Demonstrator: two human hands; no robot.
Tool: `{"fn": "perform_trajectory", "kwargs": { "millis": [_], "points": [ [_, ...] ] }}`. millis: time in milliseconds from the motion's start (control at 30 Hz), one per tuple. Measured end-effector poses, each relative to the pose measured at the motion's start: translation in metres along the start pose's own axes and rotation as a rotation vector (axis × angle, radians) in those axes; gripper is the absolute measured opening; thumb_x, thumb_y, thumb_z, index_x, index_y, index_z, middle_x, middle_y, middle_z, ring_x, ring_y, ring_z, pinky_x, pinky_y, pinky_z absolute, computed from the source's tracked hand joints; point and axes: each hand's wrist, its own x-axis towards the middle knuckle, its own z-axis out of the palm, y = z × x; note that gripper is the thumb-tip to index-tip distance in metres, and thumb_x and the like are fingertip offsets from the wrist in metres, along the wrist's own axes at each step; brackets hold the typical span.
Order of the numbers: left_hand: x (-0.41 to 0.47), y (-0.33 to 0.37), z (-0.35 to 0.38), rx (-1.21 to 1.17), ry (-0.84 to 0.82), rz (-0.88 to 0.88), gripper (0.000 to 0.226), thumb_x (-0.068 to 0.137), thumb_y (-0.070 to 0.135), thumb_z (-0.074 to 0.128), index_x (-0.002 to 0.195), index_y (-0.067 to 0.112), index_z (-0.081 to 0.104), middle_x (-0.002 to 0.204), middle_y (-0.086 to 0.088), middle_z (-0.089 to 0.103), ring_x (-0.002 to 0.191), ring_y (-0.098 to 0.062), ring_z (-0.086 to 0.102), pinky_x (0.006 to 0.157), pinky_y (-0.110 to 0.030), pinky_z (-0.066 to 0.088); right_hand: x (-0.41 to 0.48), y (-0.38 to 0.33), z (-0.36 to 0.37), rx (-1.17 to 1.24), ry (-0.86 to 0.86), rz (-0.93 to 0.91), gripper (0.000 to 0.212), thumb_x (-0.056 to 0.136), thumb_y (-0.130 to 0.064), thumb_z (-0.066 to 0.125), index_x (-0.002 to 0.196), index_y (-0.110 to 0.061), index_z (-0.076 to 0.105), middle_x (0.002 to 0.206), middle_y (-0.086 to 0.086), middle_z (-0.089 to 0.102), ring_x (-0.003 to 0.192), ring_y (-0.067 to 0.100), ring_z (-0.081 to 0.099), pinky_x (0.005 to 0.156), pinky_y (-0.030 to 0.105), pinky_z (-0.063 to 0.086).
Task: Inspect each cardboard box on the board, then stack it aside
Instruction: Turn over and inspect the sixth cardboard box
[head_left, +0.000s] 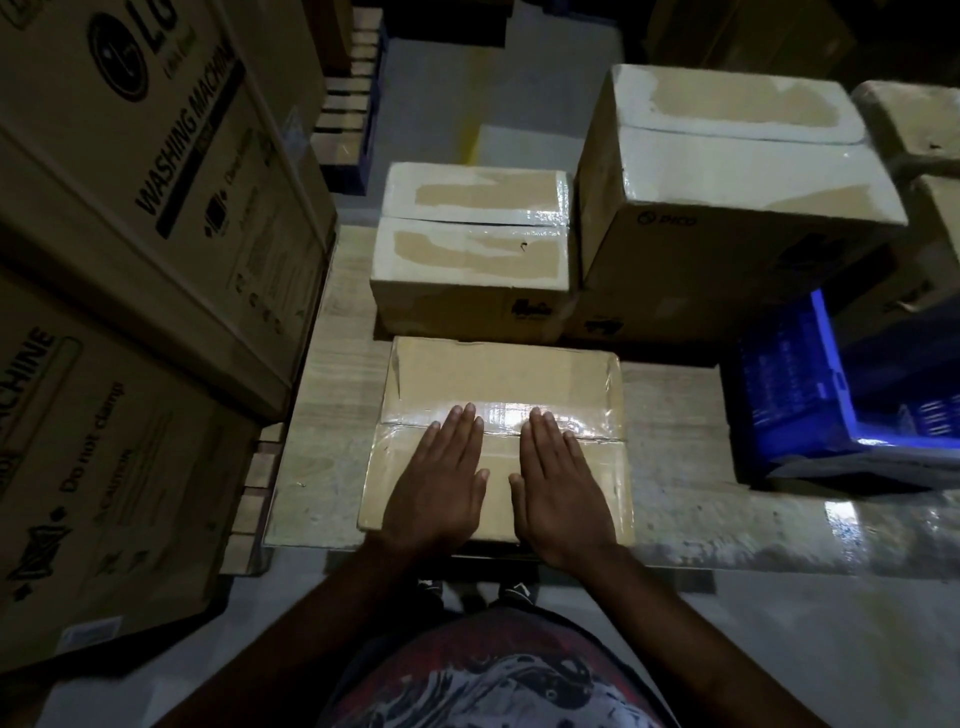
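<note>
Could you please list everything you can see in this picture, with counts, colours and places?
plain box: one, brown, board's near edge, under both hands
low taped box: one, brown with pale tape, just behind the plain box
tall taped box: one, brown with pale tape, back right, atop another box
board: one, pale wood, beneath the boxes
washing-machine cartons: two, brown, stacked at left
crate: one, blue, at right
left hand: one, bare, flat on the plain box
right hand: one, bare, flat on the plain box
</note>
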Motion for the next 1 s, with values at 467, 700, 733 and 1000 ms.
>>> {"fn": "perform_trajectory", "kwargs": {
  "millis": [467,700,733,1000],
  "points": [
    [0.053,-0.036,-0.027,0.012,0.04,-0.089,0.073,0.101,0.049,0.025,0.16,0.012,0.003,0.167,-0.008,-0.006,0.154,-0.021,-0.01,0.125,-0.044,0.006,0.054,0.027,-0.019,0.048,0.025,0.094,0.07,0.103,-0.047,0.023,0.16,-0.007,0.013,0.169,0.01,0.003,0.156,0.021,-0.006,0.126,0.045,0.007],
    [0.056,-0.037,-0.023,0.039,0.076,-0.06,0.074,0.099,0.046,0.035,0.159,0.009,0.012,0.167,-0.01,0.002,0.154,-0.025,-0.001,0.124,-0.045,0.009,0.056,0.028,-0.013,-0.003,0.011,0.108,0.071,0.103,-0.046,0.022,0.16,-0.006,0.012,0.169,0.011,0.002,0.156,0.021,-0.007,0.126,0.046,0.007],
    [0.056,-0.038,-0.024,0.037,0.08,-0.061,0.074,0.098,0.047,0.037,0.158,0.009,0.016,0.167,-0.011,0.007,0.154,-0.027,0.005,0.124,-0.045,0.012,0.057,0.028,-0.015,0.017,0.01,0.104,0.07,0.102,-0.046,0.023,0.16,-0.007,0.014,0.169,0.011,0.003,0.156,0.021,-0.005,0.126,0.046,0.008],
    [0.1,-0.066,-0.04,0.053,0.093,-0.141,0.07,0.101,0.053,0.029,0.158,0.016,0.017,0.166,-0.01,0.012,0.15,-0.028,0.014,0.123,-0.046,0.012,0.093,0.078,-0.033,0.042,0.068,0.296,0.073,0.1,-0.052,0.016,0.159,-0.01,0.021,0.169,0.007,0.007,0.156,0.02,-0.001,0.126,0.042,0.008]
  ]
}}
